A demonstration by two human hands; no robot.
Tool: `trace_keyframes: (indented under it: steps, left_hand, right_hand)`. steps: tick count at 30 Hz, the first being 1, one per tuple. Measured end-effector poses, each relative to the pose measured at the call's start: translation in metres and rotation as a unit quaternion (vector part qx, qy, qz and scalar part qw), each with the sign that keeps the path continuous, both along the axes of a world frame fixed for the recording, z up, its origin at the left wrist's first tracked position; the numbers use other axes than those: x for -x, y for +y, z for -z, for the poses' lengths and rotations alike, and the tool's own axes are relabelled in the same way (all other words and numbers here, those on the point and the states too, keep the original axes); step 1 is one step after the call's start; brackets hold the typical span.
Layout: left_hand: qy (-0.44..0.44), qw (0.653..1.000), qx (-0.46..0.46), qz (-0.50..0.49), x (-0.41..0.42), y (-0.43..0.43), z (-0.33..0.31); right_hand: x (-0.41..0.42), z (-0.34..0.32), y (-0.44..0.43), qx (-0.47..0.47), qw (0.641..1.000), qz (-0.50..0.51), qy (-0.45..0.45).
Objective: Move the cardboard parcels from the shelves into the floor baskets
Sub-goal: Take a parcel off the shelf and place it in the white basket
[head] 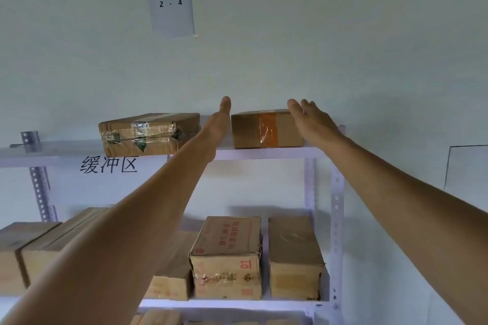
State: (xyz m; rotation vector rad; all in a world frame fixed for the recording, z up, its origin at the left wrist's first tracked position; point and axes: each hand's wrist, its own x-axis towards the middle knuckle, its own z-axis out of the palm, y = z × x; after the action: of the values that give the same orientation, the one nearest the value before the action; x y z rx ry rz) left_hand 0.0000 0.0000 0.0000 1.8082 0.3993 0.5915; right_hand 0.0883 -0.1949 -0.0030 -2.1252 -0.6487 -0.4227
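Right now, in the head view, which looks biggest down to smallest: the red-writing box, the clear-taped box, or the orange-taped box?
1. red-writing box, though it sits nearer the camera
2. clear-taped box
3. orange-taped box

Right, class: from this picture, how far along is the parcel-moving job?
Done: nothing shown; no baskets in view. In hand: left hand and right hand flank the orange-taped parcel on the top shelf, not yet lifted. Left: its taped neighbour and the lower-shelf parcels.
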Motion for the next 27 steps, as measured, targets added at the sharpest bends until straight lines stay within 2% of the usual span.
trace_keyframes:
  steps: [6, 12, 16, 22, 27]
  left_hand:
    - [0.013, 1.000, 0.005, 0.008, -0.036, 0.022, -0.005]
    - [0.012, 0.997, 0.035, 0.074, -0.058, 0.036, -0.002]
    - [0.017, 0.994, 0.041, 0.103, -0.061, 0.038, 0.000]
    - [-0.034, 0.990, 0.030, 0.135, -0.055, 0.045, 0.000]
    - [-0.062, 0.989, -0.038, 0.131, -0.055, 0.046, 0.002]
  right_hand:
    - [-0.037, -0.009, 0.015, -0.005, 0.998, 0.005, 0.063]
    - [-0.057, -0.013, 0.024, -0.006, 0.996, 0.018, 0.090]
    - [-0.059, -0.013, 0.027, -0.048, 0.990, 0.030, 0.126]
    - [-0.065, -0.010, 0.023, -0.130, 0.984, -0.040, 0.119]
    - [-0.069, 0.001, 0.021, -0.176, 0.978, -0.084, 0.069]
